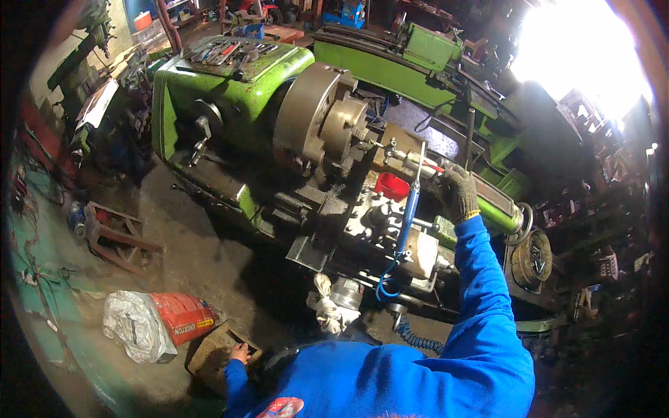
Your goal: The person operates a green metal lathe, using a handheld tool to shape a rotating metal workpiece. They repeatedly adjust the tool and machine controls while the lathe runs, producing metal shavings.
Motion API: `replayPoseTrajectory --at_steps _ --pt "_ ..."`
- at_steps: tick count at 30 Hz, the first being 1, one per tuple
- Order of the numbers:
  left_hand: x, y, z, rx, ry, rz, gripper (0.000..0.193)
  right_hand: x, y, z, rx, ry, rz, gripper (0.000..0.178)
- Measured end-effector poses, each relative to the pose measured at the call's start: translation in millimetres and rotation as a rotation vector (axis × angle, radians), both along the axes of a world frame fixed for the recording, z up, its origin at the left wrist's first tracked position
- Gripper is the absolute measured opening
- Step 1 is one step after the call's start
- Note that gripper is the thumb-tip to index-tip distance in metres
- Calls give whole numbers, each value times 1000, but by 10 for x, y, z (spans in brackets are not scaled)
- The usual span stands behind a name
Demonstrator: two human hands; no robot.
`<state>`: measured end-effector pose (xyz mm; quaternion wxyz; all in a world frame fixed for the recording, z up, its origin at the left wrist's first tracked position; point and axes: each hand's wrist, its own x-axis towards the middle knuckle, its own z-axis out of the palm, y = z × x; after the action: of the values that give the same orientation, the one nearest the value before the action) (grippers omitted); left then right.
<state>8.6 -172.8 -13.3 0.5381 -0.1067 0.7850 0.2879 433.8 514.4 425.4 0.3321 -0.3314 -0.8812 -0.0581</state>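
Note:
My right hand (pixel 460 191), in a knitted work glove, reaches over the lathe carriage, its fingers closed round the end of a slim red-handled tool (pixel 433 166). The tool points left toward a round metal workpiece (pixel 344 120) held in the big lathe chuck (pixel 306 115). A T-shaped metal piece (pixel 391 150) lies beside the tool. Just left of the glove, a blue air blow gun (pixel 410 209) stands upright with its thin nozzle up. Down at the lower left, my bare left hand (pixel 239 353) hangs by a brown box (pixel 209 355), fingers slightly apart; nothing shows in it.
The green headstock (pixel 244 90) carries several wrenches and loose tools. A red cup (pixel 391 186) sits on the carriage. White rags (pixel 331 306) hang at the front. On the floor are a red and white sack (pixel 182 317) and a rusty metal stand (pixel 122 237). Another green lathe (pixel 369 59) stands behind.

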Motion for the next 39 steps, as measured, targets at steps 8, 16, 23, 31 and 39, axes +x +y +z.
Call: replayPoseTrajectory --at_steps 8,16,23,31,39 --pt "-264 -99 -151 58 91 -45 40 106 -494 -102 -494 301 -133 2" --pt "-305 -287 -401 112 88 -77 47 13 -744 -11 -932 820 -204 17" --pt "-318 -151 -103 58 119 -242 47 -3 -437 -359 -967 886 -173 13" --pt "-260 192 386 -8 206 -116 54 -51 -101 -726 -944 756 -195 22" --pt "-118 57 399 9 368 -262 53 -13 -122 -796 -1114 1144 -131 21"
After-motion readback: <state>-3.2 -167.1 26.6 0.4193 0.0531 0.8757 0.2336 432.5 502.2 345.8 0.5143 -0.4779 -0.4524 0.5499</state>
